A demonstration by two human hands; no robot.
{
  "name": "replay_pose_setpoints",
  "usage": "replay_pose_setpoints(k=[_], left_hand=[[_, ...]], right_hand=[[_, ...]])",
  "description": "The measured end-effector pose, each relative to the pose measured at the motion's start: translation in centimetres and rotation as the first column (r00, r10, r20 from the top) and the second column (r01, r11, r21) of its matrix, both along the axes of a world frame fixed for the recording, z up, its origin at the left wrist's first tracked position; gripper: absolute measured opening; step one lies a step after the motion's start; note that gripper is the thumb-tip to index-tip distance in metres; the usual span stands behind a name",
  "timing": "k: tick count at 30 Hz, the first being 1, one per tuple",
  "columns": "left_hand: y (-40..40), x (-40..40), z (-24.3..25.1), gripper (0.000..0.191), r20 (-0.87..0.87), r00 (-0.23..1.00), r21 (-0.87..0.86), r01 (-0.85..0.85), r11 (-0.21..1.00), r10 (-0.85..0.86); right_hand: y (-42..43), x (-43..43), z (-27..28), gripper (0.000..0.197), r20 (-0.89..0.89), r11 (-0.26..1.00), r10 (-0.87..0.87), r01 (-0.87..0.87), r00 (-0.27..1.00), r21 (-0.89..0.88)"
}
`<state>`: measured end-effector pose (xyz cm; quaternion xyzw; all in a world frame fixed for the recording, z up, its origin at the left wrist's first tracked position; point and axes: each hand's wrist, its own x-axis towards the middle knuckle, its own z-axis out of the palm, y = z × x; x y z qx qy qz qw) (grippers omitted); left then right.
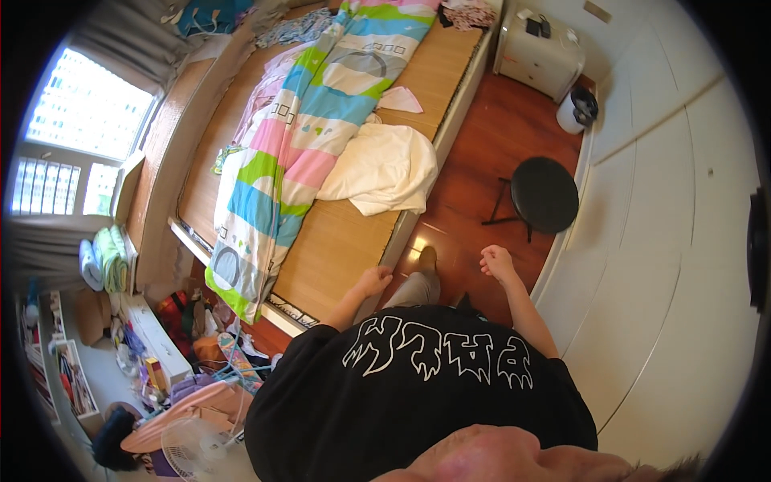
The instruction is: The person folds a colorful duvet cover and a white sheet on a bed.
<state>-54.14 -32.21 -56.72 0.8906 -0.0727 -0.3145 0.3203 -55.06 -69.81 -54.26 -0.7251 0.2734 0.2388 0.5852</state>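
My left hand (pixel 374 281) is at the near right edge of the bed, its fingers loosely curled and nothing seen in them. Over the wooden floor to the right, my right hand (pixel 496 262) hangs with bent fingers, also with nothing visible in it; the black round stool (pixel 544 194) is beyond it. A folded quilt (pixel 313 120) in pink, blue, green and white runs lengthwise on the bed's woven mat (pixel 337 253). Cream cloth (pixel 391 165) lies crumpled beside the quilt, partly over the bed edge. A small pink-edged cloth (pixel 400 100) is just past it.
A white cabinet (pixel 533 57) and a waste bin (pixel 576 111) stand at the far right. White wardrobe doors (pixel 650 241) line the right side. At the lower left are an electric fan (pixel 199 449), bags and shelves. Folded towels (pixel 111 259) rest near the window.
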Motion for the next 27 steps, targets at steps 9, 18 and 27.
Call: replay_pose_setpoints(k=[9,18,27], left_hand=[[5.8,13.0,-9.6,0.037,-0.154,0.977,0.296,-0.095,0.95,0.145],[0.0,31.9,-4.7,0.034,0.115,0.928,-0.014,-0.354,0.935,0.353],[-1.6,37.4,-9.7,0.03,-0.083,0.769,-0.023,-0.637,0.771,0.633]], right_hand=[[-2.8,18.7,3.1,0.017,0.032,0.978,0.207,-0.208,0.978,0.033],[-6.7,34.7,4.2,0.02,-0.031,0.983,0.165,-0.162,0.986,0.086],[-6.9,54.2,2.3,0.021,-0.059,0.897,0.436,-0.428,0.898,0.113]])
